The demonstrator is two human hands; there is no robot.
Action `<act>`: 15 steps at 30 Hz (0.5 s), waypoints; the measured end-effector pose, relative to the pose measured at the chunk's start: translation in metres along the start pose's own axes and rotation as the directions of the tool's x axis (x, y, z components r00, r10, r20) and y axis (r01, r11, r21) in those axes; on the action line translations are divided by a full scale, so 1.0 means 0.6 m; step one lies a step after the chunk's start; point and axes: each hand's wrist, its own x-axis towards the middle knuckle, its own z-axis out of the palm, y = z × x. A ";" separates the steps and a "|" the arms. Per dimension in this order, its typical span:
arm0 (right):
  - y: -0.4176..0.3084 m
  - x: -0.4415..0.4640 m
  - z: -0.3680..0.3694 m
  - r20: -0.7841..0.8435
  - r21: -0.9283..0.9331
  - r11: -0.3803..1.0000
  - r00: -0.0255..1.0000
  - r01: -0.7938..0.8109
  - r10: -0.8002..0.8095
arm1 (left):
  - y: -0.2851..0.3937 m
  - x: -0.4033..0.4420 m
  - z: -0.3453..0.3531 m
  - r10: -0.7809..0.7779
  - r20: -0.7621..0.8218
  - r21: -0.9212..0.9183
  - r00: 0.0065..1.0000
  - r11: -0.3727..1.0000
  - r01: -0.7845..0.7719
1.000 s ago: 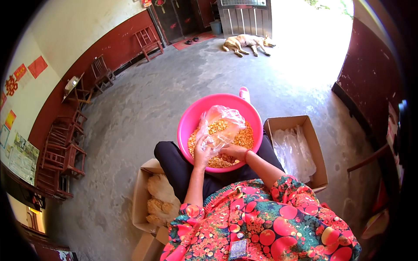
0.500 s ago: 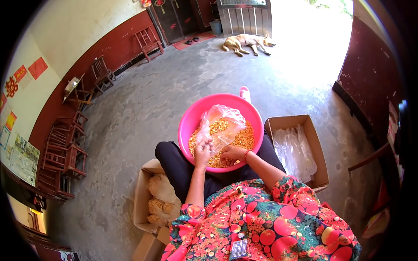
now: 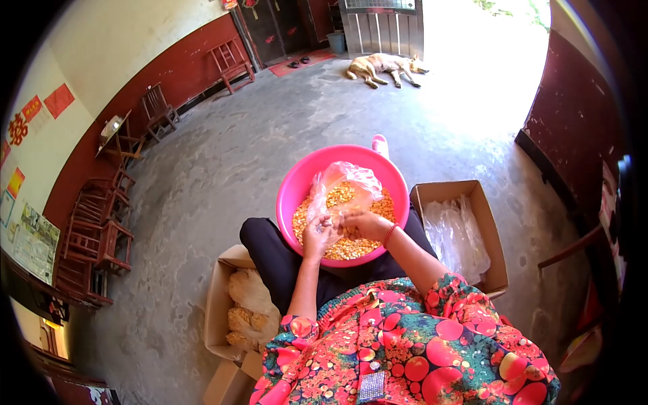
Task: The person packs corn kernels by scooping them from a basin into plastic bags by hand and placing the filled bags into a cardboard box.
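A pink basin rests on my lap, with loose yellow corn kernels in it. On the kernels lies a clear plastic bag, partly spread out. My left hand is closed on the near edge of the bag, at the left of the basin. My right hand, with a red band at its wrist, is beside it over the kernels and the bag's near side. Motion blurs its fingers, so whether kernels are in them cannot be made out.
To my right stands a cardboard box of clear plastic bags. Another cardboard box at my left holds filled bags. A dog lies by the doorway. Wooden chairs line the left wall.
My right hand has risen out of the kernels and moved up beside my left hand at the bag. The left hand keeps its hold, turned slightly towards the right.
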 end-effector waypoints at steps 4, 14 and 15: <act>-0.021 0.055 -0.027 -0.058 -0.521 0.703 0.801 0.484 -0.596 | 0.000 0.000 0.000 -0.024 0.034 -0.071 0.999 0.997 0.027; -0.023 -0.007 -0.014 -0.332 -0.445 0.895 0.932 -0.018 -0.147 | -0.016 0.003 0.002 -0.029 0.045 -0.093 0.999 0.995 0.033; -0.004 -0.010 -0.020 -0.283 -0.545 0.838 0.948 -0.034 -0.145 | -0.013 0.003 0.000 -0.038 0.044 -0.038 0.998 0.998 0.040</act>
